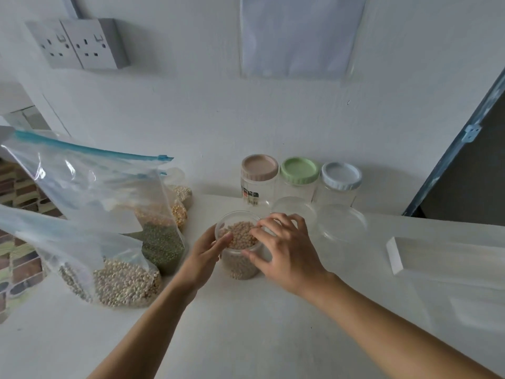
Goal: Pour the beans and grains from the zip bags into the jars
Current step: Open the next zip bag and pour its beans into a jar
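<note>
2 bare forearms in from the bottom edge over a white table [246,332]. Got the left hand [203,253] cupped round the left side of an open jar [237,269], fingers curled onto its wall. Got the right hand [284,250] clamped on from the other side, thumb pressed to the front wall, fingers bent over the rim, a bit blurry. So, jar pinned upright between both hands, nearly full of pale round beans [240,233]. Off to the left, close in: a zip bag of pale beans [123,280], then a bag of green grains [164,244], a bag of yellow kernels [179,214] further back, and a big near-empty bag with a blue zip [90,184] flopped over them. Flat on the right, an empty clear bag [437,258]. Just behind the hands, 2 lidless empty jars [341,222]. Back against the wall, 3 lidded jars side by side: pink lid [259,166], green lid [300,170], blue lid [341,175]. Up top left, a double wall socket [79,43].
</note>
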A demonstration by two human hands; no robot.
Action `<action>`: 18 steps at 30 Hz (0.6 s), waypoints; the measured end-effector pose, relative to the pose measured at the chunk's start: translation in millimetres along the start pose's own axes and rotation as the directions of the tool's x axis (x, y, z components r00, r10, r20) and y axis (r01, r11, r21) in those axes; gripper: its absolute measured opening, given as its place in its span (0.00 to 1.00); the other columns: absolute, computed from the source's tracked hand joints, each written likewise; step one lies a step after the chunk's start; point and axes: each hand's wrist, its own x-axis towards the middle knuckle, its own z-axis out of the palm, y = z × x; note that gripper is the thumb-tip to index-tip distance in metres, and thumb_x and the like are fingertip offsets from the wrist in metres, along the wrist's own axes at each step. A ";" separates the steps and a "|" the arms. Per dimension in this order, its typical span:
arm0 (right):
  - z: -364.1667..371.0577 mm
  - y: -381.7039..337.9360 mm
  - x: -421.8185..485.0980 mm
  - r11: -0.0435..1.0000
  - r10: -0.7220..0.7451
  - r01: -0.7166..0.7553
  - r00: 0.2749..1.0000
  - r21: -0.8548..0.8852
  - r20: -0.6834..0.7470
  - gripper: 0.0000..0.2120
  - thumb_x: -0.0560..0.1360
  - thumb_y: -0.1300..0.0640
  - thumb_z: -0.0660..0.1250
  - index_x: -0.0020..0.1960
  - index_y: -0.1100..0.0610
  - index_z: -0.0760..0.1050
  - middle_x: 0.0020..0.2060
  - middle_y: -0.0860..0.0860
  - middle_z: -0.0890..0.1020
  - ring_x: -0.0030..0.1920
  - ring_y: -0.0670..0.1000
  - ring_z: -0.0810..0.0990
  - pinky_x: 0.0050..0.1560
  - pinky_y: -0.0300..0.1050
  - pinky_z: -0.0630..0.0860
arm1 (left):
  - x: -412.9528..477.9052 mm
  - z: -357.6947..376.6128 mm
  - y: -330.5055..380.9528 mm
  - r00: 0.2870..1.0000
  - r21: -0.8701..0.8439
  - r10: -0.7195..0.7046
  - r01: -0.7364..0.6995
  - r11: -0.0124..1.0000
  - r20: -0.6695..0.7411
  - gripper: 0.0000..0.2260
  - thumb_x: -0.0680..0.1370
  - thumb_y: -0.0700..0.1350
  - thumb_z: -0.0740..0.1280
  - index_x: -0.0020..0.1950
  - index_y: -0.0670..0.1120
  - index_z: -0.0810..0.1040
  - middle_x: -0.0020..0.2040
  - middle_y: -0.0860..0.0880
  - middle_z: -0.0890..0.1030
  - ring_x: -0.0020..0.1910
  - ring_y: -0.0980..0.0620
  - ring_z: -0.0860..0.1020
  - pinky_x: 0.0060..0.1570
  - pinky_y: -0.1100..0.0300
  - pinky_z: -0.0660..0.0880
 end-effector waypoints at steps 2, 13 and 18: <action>3.1 -1.0 7.7 1.000 0.025 -0.025 1.000 -0.017 0.003 0.20 0.76 0.36 0.65 0.55 0.50 0.82 0.56 0.47 0.82 0.62 0.52 0.76 0.65 0.59 0.68 | 10.7 -5.3 -1.9 1.000 -0.016 -0.002 0.002 1.000 0.018 0.10 0.84 0.43 0.62 0.64 0.47 0.79 0.52 0.51 0.86 0.50 0.58 0.82 0.44 0.70 0.77; 2.3 6.5 21.7 0.968 0.236 -0.225 0.967 -0.115 0.091 0.24 0.75 0.29 0.59 0.61 0.42 0.79 0.61 0.51 0.78 0.67 0.57 0.73 0.68 0.68 0.64 | 50.0 -7.6 -14.3 0.992 -0.076 0.038 -0.029 0.997 0.119 0.14 0.84 0.47 0.62 0.69 0.47 0.76 0.59 0.48 0.84 0.59 0.52 0.82 0.49 0.62 0.79; -0.4 9.6 16.6 0.962 0.264 -0.252 0.957 -0.105 0.122 0.27 0.78 0.30 0.52 0.67 0.43 0.75 0.64 0.54 0.76 0.68 0.59 0.73 0.70 0.67 0.64 | 55.2 -3.3 -16.5 0.992 -0.091 0.059 -0.049 0.995 0.114 0.17 0.82 0.48 0.64 0.69 0.44 0.76 0.59 0.46 0.84 0.59 0.50 0.83 0.50 0.59 0.80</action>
